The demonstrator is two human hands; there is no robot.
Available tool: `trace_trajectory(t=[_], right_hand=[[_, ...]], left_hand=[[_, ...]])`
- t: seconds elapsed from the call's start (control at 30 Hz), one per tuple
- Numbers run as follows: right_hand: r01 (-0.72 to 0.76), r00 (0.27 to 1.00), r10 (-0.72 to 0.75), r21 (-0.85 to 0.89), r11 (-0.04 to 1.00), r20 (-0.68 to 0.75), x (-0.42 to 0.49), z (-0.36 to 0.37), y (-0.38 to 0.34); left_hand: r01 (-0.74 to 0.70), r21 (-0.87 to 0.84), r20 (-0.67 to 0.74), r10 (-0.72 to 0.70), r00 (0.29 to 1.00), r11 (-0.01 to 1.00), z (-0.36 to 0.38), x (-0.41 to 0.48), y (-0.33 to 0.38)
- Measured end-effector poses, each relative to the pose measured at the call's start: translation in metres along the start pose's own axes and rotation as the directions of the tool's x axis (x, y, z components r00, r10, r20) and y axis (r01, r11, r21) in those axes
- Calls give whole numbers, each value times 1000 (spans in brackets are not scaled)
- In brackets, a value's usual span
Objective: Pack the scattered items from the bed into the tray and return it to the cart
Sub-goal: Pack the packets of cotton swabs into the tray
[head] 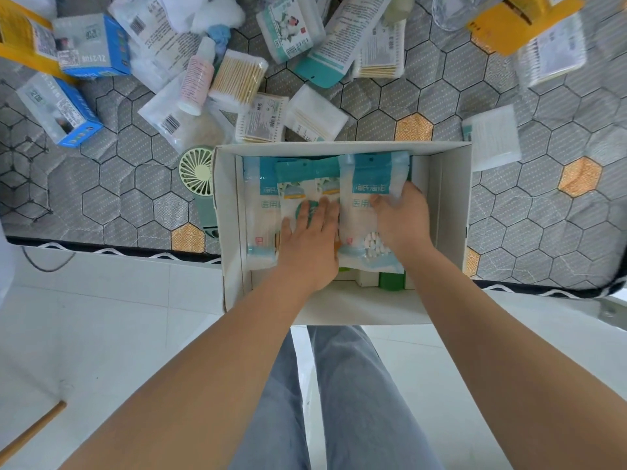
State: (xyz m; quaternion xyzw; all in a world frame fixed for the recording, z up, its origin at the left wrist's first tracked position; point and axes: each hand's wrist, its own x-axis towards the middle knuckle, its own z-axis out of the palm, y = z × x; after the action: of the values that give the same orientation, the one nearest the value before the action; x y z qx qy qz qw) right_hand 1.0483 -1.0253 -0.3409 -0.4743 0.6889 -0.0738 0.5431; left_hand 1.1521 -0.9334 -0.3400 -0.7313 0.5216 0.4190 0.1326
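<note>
L hand (310, 232) lies flat, fingers straight, pressing the middle pouch (295, 184) down, prob. so the pile stays low. R hand (400, 215) has fingers curled round the big pouch (369, 174), prob. to push it snug beside the L fingers. Both are inside the white tray (454, 198), which sits at the bed (118, 184) edge. Past the fingertips lots is left to pack: swab pack (237, 79), pink bottle (196, 83), 2 blue boxes (91, 45). Green fan (196, 171) lies left of the L fingers, just outside the tray.
</note>
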Motion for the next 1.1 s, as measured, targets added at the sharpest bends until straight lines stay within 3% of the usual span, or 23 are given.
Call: trace_trajectory(t=[0.23,0.43,0.5,0.57,0.67,0.77,1.1], right_hand=[[29,992,-46,-148,989,-113,5,-13,9],[120,981,-171,-413,903,-90,-4,-7,15],[212,964,-259,-433,876,-53,-11,-8,12],[308,949,-306,-446,840,79,-17,-10,13],[378,925,-250,-639,670,285,-19,-10,27],[358,931,-160,-745,563,327,-17,-9,41],[258,964,-112,-756,602,240,-10,-2,25]], left_hand=[[-12,77,47,8,999,997,3,1,0],[-47,34,61,45,997,998,7,2,1],[-80,17,51,79,996,997,7,3,3],[-86,10,40,85,996,996,7,5,7],[-74,-6,28,74,997,997,7,9,8],[-88,-3,26,88,996,996,5,10,5],[-203,116,51,198,979,972,6,17,-8]])
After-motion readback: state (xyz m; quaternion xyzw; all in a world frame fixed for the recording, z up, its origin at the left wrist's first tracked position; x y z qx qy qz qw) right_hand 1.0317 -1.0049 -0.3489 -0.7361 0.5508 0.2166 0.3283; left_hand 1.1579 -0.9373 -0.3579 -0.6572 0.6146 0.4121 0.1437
